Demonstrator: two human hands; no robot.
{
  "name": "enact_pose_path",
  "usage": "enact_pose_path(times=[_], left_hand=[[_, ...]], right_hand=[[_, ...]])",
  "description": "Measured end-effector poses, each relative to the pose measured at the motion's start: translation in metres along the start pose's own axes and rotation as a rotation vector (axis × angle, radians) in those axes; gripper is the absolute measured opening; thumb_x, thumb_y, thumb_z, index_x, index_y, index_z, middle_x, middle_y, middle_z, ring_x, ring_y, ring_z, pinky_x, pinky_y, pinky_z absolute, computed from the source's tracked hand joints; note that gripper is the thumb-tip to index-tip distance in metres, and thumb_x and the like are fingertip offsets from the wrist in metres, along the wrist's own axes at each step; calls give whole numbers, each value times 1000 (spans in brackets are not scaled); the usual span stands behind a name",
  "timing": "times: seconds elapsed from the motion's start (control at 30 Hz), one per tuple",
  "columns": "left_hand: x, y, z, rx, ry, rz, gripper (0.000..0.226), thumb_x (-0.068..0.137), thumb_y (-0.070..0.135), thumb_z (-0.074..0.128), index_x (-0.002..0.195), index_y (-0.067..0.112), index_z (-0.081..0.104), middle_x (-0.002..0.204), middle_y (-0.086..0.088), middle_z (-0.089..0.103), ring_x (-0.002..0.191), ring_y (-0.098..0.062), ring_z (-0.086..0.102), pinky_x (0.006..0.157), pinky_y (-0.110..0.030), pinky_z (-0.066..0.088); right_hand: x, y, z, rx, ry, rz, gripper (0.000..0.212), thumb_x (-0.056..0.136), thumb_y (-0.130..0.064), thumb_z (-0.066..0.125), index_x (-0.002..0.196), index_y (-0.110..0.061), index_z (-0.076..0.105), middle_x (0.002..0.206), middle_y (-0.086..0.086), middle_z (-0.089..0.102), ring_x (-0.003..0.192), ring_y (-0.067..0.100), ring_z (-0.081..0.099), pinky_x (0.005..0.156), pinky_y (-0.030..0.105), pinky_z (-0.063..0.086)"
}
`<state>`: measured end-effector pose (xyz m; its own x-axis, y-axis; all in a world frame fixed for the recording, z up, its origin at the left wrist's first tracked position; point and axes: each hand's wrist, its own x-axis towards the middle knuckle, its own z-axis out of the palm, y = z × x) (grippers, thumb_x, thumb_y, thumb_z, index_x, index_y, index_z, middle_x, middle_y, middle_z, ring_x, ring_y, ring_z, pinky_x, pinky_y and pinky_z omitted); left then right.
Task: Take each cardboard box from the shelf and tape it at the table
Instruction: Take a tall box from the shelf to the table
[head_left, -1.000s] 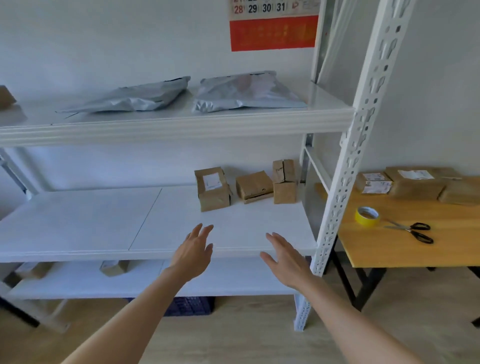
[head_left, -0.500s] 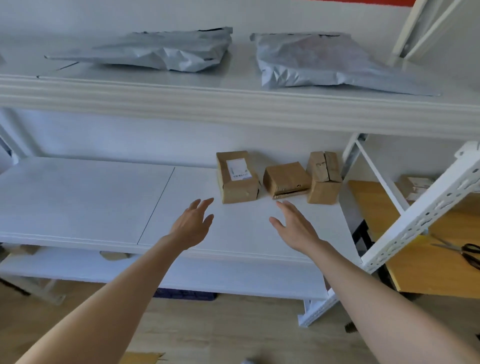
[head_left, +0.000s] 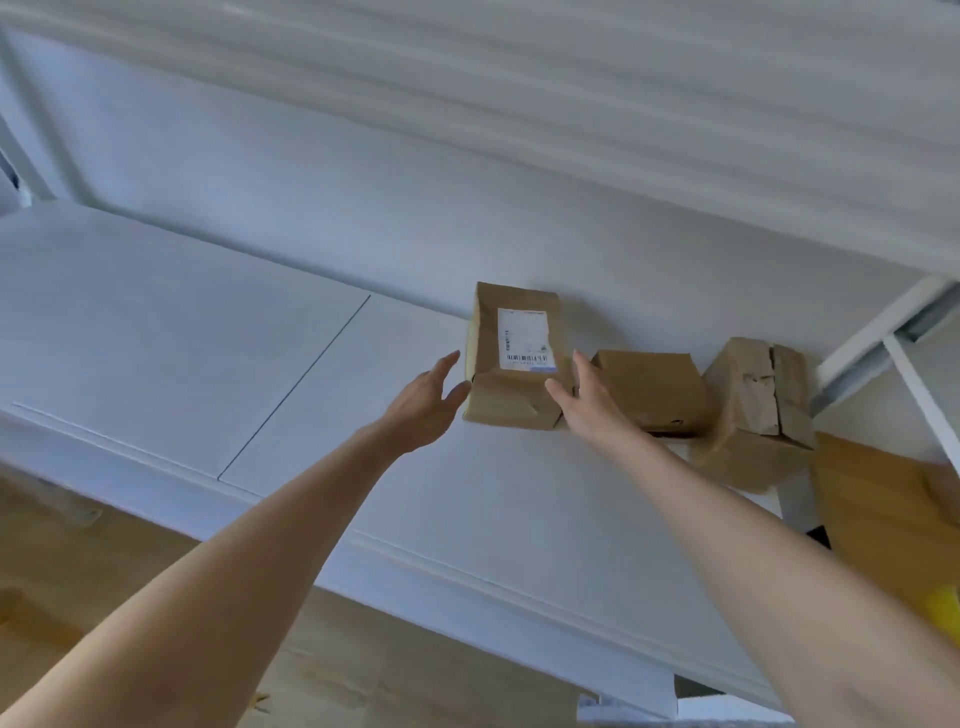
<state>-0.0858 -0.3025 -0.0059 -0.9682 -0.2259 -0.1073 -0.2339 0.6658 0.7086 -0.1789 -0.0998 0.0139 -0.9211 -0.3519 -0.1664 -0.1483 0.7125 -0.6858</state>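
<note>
Head: label (head_left: 524, 340) on box (head_left: 506, 405) (text blurred)

Left arm (head_left: 270, 561): bare, stretched forward and upward. Left hand (head_left: 423, 402): fingers straight, thumb spread, palm turned inward. Right arm (head_left: 727, 519): bare, stretched forward. Right hand (head_left: 587, 402): fingers straight, thumb apart, palm facing the left hand.

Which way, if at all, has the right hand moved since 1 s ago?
Yes. The right hand went forward across the shelf, from its front edge to the labelled box's right side.
</note>
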Motion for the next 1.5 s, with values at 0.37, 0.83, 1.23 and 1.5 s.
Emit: enact_pose_path(times=[0.37,0.83,1.23,1.5], left_hand=[[61,-4,28,-213,-43,-89,52,99,37,44,145,15,37,140,-4,52,127,-25,49,107,-40,38],[-37,5,-9,-444,-65,-87,36,100,23,46,136,21,53,124,3,64,113,-24,58,84,-22,42],[-203,29,-47,-531,-185,56,27,100,21,48,124,30,57,114,15,64,96,2,60,68,-7,46],[-290,60,-7,-519,-418,108,31,98,22,51,128,31,57,117,13,63,107,-6,58,89,-22,41]], right_hand=[[46,7,6,202,-3,164,61,103,-29,47,155,-13,19,157,3,31,142,20,32,110,30,27],[-44,-31,20,342,7,204,63,101,-28,50,155,-16,20,159,1,27,144,18,28,112,29,25],[-232,-51,38,508,153,193,58,99,-30,53,152,-26,31,149,-6,45,134,15,44,113,39,36],[-370,-17,33,554,324,326,61,99,-35,52,154,-28,25,154,-9,35,142,16,32,117,42,30]])
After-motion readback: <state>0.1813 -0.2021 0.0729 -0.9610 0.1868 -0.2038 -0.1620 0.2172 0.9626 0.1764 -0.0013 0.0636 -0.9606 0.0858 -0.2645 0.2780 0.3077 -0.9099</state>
